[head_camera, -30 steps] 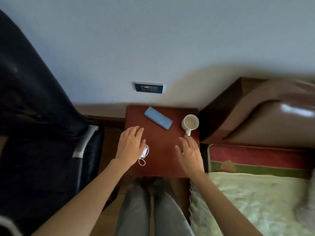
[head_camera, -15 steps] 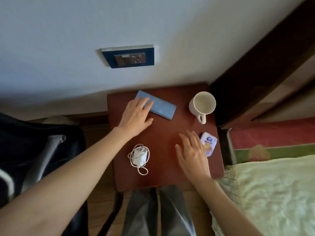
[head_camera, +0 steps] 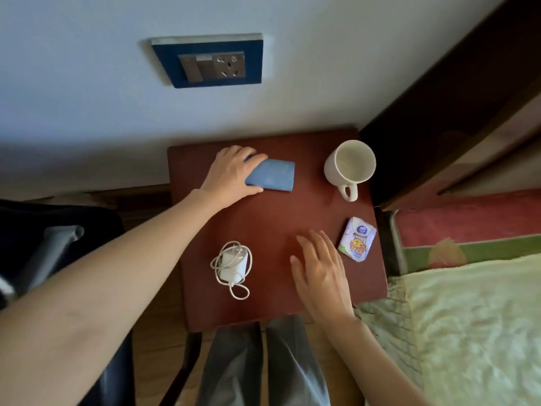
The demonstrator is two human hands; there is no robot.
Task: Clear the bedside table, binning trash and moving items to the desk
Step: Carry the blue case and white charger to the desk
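Since 0.5 s ago: left hand (head_camera: 231,174) has closed onto the blue case (head_camera: 270,178), fingers over its far edge, thumb under its near edge; before, the fingers only lay across its left end. Case now sits more square to the table edge, less slanted. Right hand (head_camera: 320,271) barely changed.

Around: bedside table (head_camera: 263,224), dark red top, against a pale wall with a blue-framed socket plate (head_camera: 206,61). White mug (head_camera: 349,168) upright at far right corner, handle toward the person, well apart from the case. Printed tissue packet (head_camera: 357,239) near the right edge, just beside the right fingertips, not touching. White charger (head_camera: 232,263) with its cable looped round it lies near the left front. Nothing lies between case and charger. Bed with green cover (head_camera: 468,317) to the right; dark chair (head_camera: 58,244) to the left.

Hands: left grips the case's left end, right end sticking out. Right is flat, fingers spread, holding nothing; contact with the tabletop cannot be told.
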